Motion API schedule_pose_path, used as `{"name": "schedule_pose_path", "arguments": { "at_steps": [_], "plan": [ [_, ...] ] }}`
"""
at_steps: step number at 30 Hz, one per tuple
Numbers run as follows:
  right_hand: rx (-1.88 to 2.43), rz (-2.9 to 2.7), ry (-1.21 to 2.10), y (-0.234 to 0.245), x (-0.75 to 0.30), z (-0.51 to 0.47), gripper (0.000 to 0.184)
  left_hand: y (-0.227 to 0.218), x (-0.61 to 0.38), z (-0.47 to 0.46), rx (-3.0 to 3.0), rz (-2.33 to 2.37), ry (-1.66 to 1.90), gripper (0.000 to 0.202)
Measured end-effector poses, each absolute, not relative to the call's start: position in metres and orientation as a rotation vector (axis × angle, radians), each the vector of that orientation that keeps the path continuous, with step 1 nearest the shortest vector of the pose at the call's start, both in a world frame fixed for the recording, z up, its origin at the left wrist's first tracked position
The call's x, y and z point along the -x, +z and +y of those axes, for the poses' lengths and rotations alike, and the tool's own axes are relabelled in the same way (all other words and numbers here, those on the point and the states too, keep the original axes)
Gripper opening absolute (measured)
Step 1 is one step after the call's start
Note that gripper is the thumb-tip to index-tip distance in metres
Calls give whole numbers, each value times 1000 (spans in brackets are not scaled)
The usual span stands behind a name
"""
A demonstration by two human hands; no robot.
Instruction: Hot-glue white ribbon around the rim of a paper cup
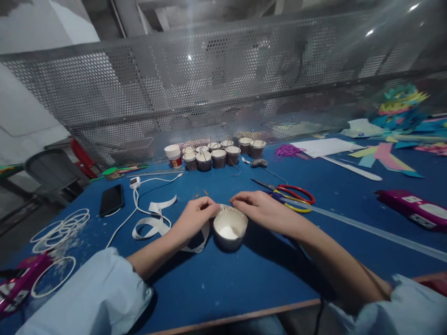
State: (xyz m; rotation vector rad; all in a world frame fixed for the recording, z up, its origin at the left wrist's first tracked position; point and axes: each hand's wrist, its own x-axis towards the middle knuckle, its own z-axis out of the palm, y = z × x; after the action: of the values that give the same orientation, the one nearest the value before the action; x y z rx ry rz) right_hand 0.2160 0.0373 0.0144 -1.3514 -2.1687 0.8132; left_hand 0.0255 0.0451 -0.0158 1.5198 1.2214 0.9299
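Observation:
A small cup (231, 229), white inside with a grey covering outside, stands upright before me, its mouth facing me. My left hand (199, 213) is closed at the far left of its rim, thumb and fingers pinched together. From the other side my right hand (256, 208) pinches the far right of the rim, fingers bent over the edge. Whether a thin strip lies between the fingertips is hidden. A white measuring tape (153, 227) curls beside and under my left wrist. Red-and-yellow-handled scissors (293, 197) lie just beyond my right hand.
Several similar grey cups with handles (218, 158) stand at the back beside stacked paper cups (173, 155). A phone (111, 200), a white cable (135, 197) and white cord coils (63, 228) lie left. Right are a clear strip (370, 228), magenta device (412, 208) and white sheet (328, 147).

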Motion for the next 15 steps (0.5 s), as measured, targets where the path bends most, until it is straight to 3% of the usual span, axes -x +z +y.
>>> {"name": "schedule_pose_path", "arguments": {
  "at_steps": [8, 11, 15],
  "plan": [
    [1434, -1876, 641, 4, -245, -22, 31, -18, -4, 40, -1491, 1263, 787, 25],
    [1584, -1855, 605, -14, -267, -30, 33, -23, 4, 39, -1433, 1249, 738, 25],
    [1881, -1828, 321, -39, -296, -16, 35, -29, 13, 42, -1421, 1200, 670, 23]
  ]
}}
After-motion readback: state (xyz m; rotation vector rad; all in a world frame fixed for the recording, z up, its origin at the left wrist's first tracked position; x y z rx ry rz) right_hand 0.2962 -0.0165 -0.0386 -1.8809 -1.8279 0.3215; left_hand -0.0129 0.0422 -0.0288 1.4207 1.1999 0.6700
